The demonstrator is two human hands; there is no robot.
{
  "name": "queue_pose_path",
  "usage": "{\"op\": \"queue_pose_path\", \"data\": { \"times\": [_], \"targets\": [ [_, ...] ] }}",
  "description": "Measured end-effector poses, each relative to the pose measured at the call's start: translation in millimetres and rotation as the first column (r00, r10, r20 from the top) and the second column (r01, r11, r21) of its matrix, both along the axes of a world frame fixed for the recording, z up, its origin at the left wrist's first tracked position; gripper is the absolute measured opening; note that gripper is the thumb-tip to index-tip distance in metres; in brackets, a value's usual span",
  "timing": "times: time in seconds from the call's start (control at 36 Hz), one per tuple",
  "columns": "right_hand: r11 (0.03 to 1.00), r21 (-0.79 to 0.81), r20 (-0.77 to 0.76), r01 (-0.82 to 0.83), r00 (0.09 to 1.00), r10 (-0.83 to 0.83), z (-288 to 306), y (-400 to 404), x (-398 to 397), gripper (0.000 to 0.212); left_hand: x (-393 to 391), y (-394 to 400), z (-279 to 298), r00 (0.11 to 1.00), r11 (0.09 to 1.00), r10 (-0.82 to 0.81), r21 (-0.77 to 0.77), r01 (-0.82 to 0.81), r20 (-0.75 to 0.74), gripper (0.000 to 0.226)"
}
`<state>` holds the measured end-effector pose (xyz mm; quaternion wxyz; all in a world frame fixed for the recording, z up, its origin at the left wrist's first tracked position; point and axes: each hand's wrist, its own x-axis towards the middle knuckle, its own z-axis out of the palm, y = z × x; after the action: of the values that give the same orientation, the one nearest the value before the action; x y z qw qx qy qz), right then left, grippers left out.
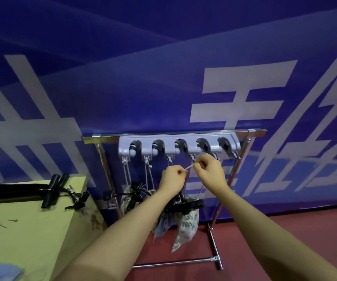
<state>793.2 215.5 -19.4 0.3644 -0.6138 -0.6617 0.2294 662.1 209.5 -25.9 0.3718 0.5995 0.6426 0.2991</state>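
Worktop: my yellow-green worktop [31, 230] is at far left. It carries black handles [52, 189] with cords, and two small screws [7, 223] lie nearer me.
Rack: a chrome rack [102, 136] stands on the red floor [285, 240] against a blue banner. A grey five-slot holder [179, 138] runs across its top bar.
Left bags: patterned cloth bags [126, 197] hang by cords from the first two hooks, with black gear bunched at their mouths.
Bag under my hands: a patterned drawstring bag [185, 222] hangs below my wrists. A black handle [194, 204] sticks out of its mouth.
Left hand: my left hand [172, 178] has its fingers curled, pinching one end of the cord.
Cord: the pale cord [189, 166] is taut between my hands, just under the fourth hook [192, 157].
Right hand: my right hand [210, 171] pinches the other end. I cannot tell whether the cord is on the hook.
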Motion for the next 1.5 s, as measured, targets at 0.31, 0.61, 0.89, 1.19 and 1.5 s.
{"op": "queue_pose_path", "data": {
  "times": [0.31, 0.61, 0.89, 1.19, 1.5],
  "targets": [
    [0.998, -0.034, 0.073, 0.048, 0.996, -0.045, -25.2, 50.8, 9.6, 0.019, 25.4, 60.2, -17.9, 0.992, 0.992, 0.116, -0.047, -0.119, -0.053, 0.036],
    [0.983, -0.160, 0.231, 0.088, 0.972, -0.049, -46.9, 48.1, 12.0, 0.021, 28.4, 49.3, -46.6, 0.965, 0.999, 0.020, -0.026, -0.027, -0.262, 0.033],
    [0.973, -0.211, 0.290, 0.096, 0.956, -0.032, -46.8, 17.1, -4.7, 0.021, -7.5, 15.8, -34.3, 0.934, 0.998, 0.038, 0.060, -0.018, -0.354, 0.022],
    [0.966, -0.201, 0.162, -0.164, 0.967, 0.197, -40.6, -25.3, -91.9, 0.014, -110.4, -42.6, -22.2, 0.934, 0.990, 0.136, 0.081, -0.116, -0.329, 0.021],
    [0.931, -0.216, 0.072, -0.294, 0.946, 0.316, -57.9, -70.2, -233.9, 0.012, -254.3, -113.4, -33.1, 0.918, 0.960, 0.277, 0.048, -0.275, -0.285, 0.014]
  ]
}}
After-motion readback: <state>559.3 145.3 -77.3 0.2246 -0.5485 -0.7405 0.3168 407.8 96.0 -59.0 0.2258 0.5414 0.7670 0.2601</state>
